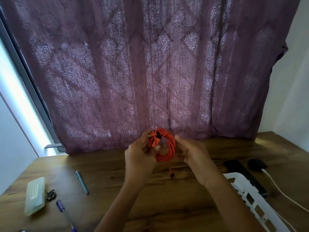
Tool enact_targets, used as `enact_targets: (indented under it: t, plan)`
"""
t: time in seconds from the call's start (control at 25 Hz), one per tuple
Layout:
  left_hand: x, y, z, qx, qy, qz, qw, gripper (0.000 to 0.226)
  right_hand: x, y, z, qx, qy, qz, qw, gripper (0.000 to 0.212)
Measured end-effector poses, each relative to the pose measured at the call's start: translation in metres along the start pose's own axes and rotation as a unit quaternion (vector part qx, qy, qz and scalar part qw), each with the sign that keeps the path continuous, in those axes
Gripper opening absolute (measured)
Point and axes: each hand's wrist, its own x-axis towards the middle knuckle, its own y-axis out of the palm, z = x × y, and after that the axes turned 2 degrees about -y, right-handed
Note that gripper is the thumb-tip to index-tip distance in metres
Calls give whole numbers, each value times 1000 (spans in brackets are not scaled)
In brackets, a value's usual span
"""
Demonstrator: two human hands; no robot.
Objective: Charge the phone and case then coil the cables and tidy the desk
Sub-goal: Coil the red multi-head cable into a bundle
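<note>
An orange cable [164, 146] is wound into a round coil held above the wooden desk [167, 203]. My left hand [140, 158] grips the coil's left side, thumb pressed over the strands near one plug. My right hand [192, 156] holds the coil's right side with curled fingers. One loose end with a dark plug [171, 174] hangs down under the coil. At the right lie a black phone [240, 171] and a small black case [256, 164] with a white cable [282, 193] plugged into it.
A white slotted basket [250, 198] stands at the right front, partly over the phone. On the left lie a pale green case [35, 195], a small dark trinket [50, 195], a grey pen [82, 182] and a blue pen [64, 211]. A purple curtain [150, 72] hangs behind the desk.
</note>
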Motion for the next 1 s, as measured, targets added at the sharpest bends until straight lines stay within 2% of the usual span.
enact_targets:
  t: [0.08, 0.2, 0.28, 0.36, 0.48, 0.56, 0.64, 0.76, 0.84, 0.92, 1.0]
  plan:
    - [-5, 3, -1, 10, 11, 0, 1000, 53, -2, 3, -4, -99, -27, -32, 994, 22]
    - [-10, 5, -2, 24, 21, 6, 999, 48, -2, 6, -5, -76, -18, -45, 996, 26]
    - [-8, 4, -4, 13, 3, 14, 1000, 45, -2, 5, -4, -10, -5, -15, 1000, 27]
    - [-4, 4, -4, 1, -12, 24, 1000, 46, -2, 3, -1, 106, 18, 30, 994, 29]
    - [-2, 7, -4, -4, -20, 27, 999, 47, -1, -3, -2, 260, 55, 102, 959, 48]
    - [-3, 10, -1, -16, -26, 11, 999, 50, 1, -5, -4, 297, 56, 104, 948, 54]
    - [-5, 13, 1, -42, -27, -5, 999, 51, 2, -3, -6, 237, 19, 82, 968, 53]
    - [-7, 19, 2, -75, -26, -21, 997, 53, -3, 2, -5, 18, -85, 18, 996, 43]
    - [-7, 22, 4, -102, -30, -34, 994, 53, -6, 2, -8, -74, -151, -47, 985, 32]
    - [-6, 24, 6, -120, -27, -52, 991, 54, -6, 2, -10, -156, -215, -105, 959, 24]
    - [-6, 24, 4, -138, -20, -61, 988, 57, -7, 4, -14, -206, -220, -107, 947, 15]
